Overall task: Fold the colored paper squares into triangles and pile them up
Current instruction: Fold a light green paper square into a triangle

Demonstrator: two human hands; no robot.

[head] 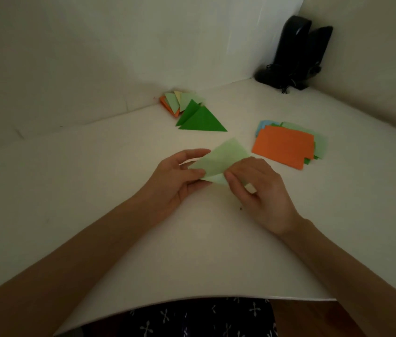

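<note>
Near corner of pale green paper [219, 161] behind right hand [262, 190]; lower squares [320, 145] mostly under orange sheet [283, 147]

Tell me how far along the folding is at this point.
Done: several triangles lie piled at the back, dark green ones in front. In hand: the left hand and right hand pinch a pale green sheet, mid-fold and nearly a triangle. Left: a stack of flat squares, orange on top, lies to the right, so plenty remains.
</note>
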